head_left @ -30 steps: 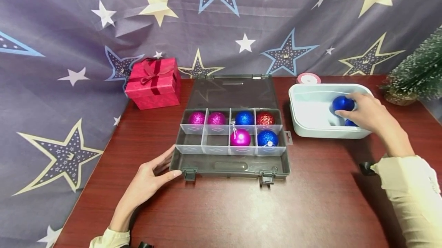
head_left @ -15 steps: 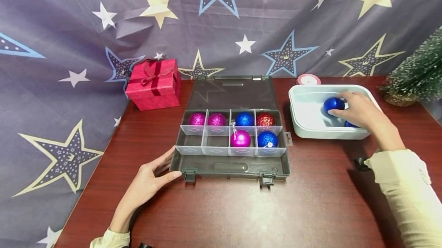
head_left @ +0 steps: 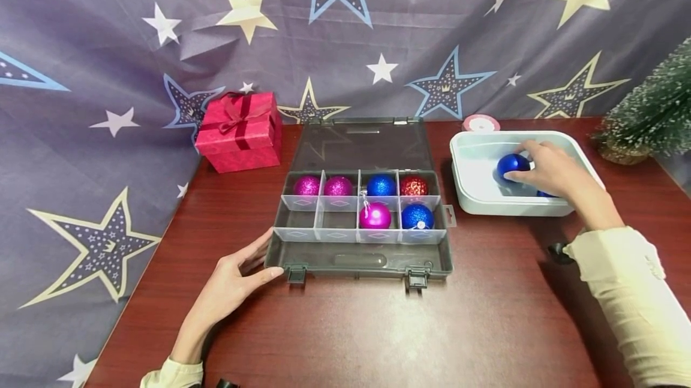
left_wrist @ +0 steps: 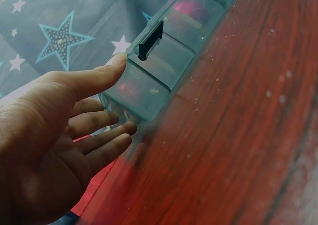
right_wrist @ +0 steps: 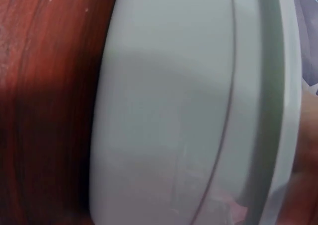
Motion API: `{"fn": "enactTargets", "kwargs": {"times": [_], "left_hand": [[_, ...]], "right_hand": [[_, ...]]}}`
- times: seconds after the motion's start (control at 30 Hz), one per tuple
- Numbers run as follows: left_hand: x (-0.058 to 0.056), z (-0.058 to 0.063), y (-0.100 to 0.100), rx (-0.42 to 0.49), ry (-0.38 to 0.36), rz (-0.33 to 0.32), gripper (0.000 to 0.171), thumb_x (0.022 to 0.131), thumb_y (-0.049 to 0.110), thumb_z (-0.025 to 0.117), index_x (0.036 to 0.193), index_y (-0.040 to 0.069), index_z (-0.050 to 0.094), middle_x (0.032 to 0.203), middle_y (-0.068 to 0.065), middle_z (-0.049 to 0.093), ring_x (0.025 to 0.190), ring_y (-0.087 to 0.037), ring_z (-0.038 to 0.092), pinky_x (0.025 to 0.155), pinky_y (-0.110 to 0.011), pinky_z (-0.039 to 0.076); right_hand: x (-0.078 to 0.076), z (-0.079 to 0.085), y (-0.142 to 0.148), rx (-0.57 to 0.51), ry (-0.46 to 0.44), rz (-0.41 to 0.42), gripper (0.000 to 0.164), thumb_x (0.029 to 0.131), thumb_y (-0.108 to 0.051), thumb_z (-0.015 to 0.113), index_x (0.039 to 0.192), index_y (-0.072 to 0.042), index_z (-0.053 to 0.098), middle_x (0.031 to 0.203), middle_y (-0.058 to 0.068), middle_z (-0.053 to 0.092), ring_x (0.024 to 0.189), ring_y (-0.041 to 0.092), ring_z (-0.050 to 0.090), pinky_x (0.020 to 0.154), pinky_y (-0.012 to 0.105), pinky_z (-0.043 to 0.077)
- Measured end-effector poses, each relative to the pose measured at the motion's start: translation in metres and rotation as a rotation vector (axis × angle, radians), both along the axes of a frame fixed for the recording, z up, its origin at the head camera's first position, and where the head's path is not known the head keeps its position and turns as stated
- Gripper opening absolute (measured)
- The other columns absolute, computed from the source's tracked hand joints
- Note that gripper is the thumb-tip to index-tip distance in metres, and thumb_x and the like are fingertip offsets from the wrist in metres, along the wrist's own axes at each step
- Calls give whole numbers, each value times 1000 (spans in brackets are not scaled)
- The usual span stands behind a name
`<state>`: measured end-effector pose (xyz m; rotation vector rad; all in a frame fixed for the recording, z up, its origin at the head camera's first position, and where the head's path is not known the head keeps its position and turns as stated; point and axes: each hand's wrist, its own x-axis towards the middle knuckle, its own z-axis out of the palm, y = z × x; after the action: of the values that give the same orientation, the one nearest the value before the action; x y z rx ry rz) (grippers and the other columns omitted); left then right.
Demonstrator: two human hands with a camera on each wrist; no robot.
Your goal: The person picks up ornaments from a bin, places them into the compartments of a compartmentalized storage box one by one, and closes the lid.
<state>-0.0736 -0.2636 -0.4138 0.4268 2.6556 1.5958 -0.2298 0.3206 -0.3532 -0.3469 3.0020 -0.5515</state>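
Observation:
My right hand [head_left: 558, 173] reaches into the white tub [head_left: 496, 207] and pinches a plain blue Christmas ball [head_left: 510, 166] between thumb and fingers. Another blue ball [head_left: 545, 194] shows partly under that hand. The tub's outer wall [right_wrist: 159, 96] fills most of the right wrist view, which hides the fingers. My left hand [head_left: 229, 286] lies at the front left corner of a grey compartment box [head_left: 324, 261], thumb at the corner and fingers stretched along the side. Pink balls [head_left: 338, 186], blue glitter balls [head_left: 417, 216] and a red ball [head_left: 414, 185] sit in the box's compartments.
The box's lid [head_left: 361, 145] lies open toward the back. A red gift box [head_left: 240, 131] stands back left. Behind the tub is a pink ribbon roll [head_left: 481, 123], with a small frosted tree [head_left: 650, 109] at the right. A starry cloth [head_left: 356, 46] hangs behind the table.
My right hand has moved left within the tub, carrying the blue ball with it. The left hand and the compartment box have stayed in place.

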Motion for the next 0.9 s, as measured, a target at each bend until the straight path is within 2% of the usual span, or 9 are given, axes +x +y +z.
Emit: {"fn": "enactTargets", "kwargs": {"times": [0.33, 0.5, 0.63, 0.77, 0.9], "left_hand": [[-1, 1, 0, -3, -18, 5, 73, 92, 15, 82, 156, 11, 47, 142, -13, 61, 128, -25, 60, 101, -17, 48], [0, 1, 1, -4, -17, 3, 72, 92, 15, 81, 156, 12, 47, 143, -13, 60, 128, -26, 59, 101, -17, 48], [0, 0, 1, 3, -16, 0, 73, 92, 14, 81, 156, 11, 47, 141, -14, 61, 127, -26, 60, 101, -17, 48], [0, 0, 1, 8, -14, -3, 73, 92, 14, 82, 156, 11, 47, 141, -14, 61, 127, -26, 61, 101, -18, 48], [0, 0, 1, 11, -12, -3, 73, 92, 14, 82, 156, 11, 47, 142, -15, 60, 127, -25, 60, 101, -18, 48]], "right_hand": [[-3, 0, -5, 11, 11, 49, 54, 95, -22, 78, 131, 10, 53, 118, 41, 57, 113, 56, 51, 94, 72, 42], [-1, -2, -10, -32, 56, 117, 52, 93, -21, 80, 131, 7, 59, 118, 38, 63, 112, 54, 58, 95, 69, 44], [3, -1, -15, -88, 87, 128, 51, 93, -21, 81, 133, 4, 61, 119, 35, 64, 106, 50, 65, 92, 65, 48], [10, 6, -21, -162, 113, 130, 48, 94, -20, 79, 134, 1, 62, 120, 30, 65, 97, 43, 71, 81, 55, 54], [17, 15, -29, -231, 132, 126, 49, 94, -18, 79, 136, 0, 62, 121, 26, 66, 97, 42, 72, 76, 37, 55]]}}
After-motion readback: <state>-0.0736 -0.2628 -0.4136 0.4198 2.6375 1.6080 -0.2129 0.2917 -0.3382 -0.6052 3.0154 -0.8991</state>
